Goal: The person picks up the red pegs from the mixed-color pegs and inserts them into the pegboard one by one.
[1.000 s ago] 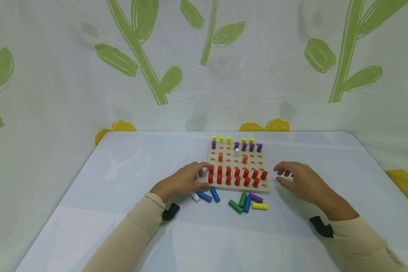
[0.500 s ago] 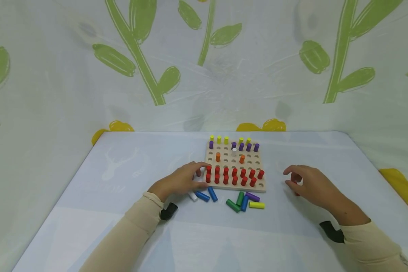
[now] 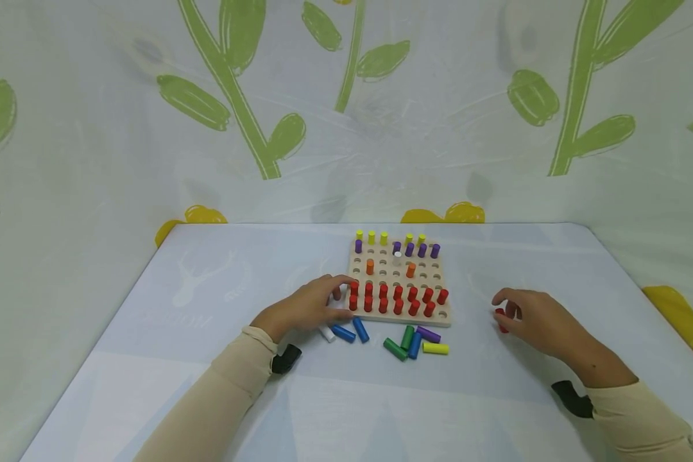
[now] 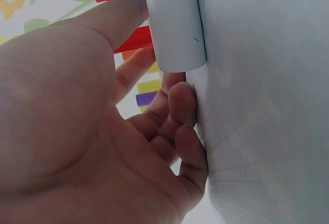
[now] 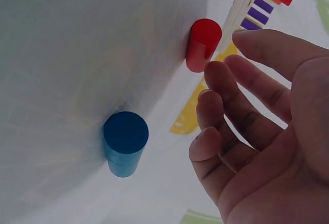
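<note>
My left hand holds the left front corner of a wooden pegboard, thumb and index finger spread along its edge beside the red pegs. A white peg lies close to that thumb in the left wrist view. To the right of the board, my right hand reaches around a loose red peg. In the right wrist view, thumb and fingertips are apart, near the red peg but not closed on it. A blue peg lies nearby, hidden in the head view.
Yellow pegs, purple pegs, two orange pegs and a white peg stand in the board. Loose blue pegs, green pegs, a purple peg and a yellow peg lie before it.
My right hand has moved right, away from the board, to the loose red peg, which now shows between thumb and index finger. My left hand stays at the board.
</note>
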`<state>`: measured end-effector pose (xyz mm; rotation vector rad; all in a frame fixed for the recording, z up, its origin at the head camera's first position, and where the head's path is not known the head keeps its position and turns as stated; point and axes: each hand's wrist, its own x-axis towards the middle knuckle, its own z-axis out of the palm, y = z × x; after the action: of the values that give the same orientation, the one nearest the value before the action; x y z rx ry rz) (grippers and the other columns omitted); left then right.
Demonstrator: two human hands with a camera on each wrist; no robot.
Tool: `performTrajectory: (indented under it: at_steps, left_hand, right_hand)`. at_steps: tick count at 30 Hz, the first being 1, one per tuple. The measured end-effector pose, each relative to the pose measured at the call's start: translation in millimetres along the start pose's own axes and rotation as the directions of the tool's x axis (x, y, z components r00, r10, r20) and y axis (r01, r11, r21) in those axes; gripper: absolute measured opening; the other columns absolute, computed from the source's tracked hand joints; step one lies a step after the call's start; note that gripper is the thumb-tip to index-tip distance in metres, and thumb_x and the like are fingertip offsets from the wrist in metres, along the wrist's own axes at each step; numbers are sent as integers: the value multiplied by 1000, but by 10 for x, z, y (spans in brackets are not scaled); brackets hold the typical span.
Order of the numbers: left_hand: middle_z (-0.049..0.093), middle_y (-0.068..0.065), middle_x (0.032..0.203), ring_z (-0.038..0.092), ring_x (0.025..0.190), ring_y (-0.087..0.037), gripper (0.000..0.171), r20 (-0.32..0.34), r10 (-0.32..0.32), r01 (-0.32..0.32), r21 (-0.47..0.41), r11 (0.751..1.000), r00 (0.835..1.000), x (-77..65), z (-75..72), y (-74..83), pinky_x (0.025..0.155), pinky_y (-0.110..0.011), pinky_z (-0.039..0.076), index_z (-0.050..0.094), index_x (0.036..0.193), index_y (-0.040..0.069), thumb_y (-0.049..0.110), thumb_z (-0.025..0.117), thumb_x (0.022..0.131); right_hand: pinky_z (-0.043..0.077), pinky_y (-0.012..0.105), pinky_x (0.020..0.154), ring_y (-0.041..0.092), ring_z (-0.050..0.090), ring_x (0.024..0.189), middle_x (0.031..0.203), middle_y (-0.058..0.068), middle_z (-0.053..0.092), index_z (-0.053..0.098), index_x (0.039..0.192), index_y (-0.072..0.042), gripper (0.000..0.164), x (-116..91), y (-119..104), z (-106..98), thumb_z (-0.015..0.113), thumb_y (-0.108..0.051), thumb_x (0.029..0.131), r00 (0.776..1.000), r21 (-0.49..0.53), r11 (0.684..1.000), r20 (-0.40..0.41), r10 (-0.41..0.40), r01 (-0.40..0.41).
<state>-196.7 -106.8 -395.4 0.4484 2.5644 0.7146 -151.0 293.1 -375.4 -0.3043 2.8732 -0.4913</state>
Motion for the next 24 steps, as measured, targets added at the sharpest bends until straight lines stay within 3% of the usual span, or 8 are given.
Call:
performTrajectory:
  at_steps: [14,24]
  left_hand:
    - [58,1,118,54,100,-17,72,11,-7,8,-32,999,1000,-27,-11,15,86,-33,51,42,150,33,41,76,87]
    - [58,0,121,54,102,-17,72,15,-20,21,-42,999,1000,-46,-24,39,90,-35,52,41,150,33,41,76,87]
  right_hand:
    - [42,25,55,14,50,67,75,-1,59,65,109,-4,25,17,60,62,74,-16,88,1000,11,1000,0,-23,23]
    - [44,27,58,15,51,71,78,0,58,66,113,-2,31,61,45,76,75,-18,88,999,-9,1000,49,20,-19]
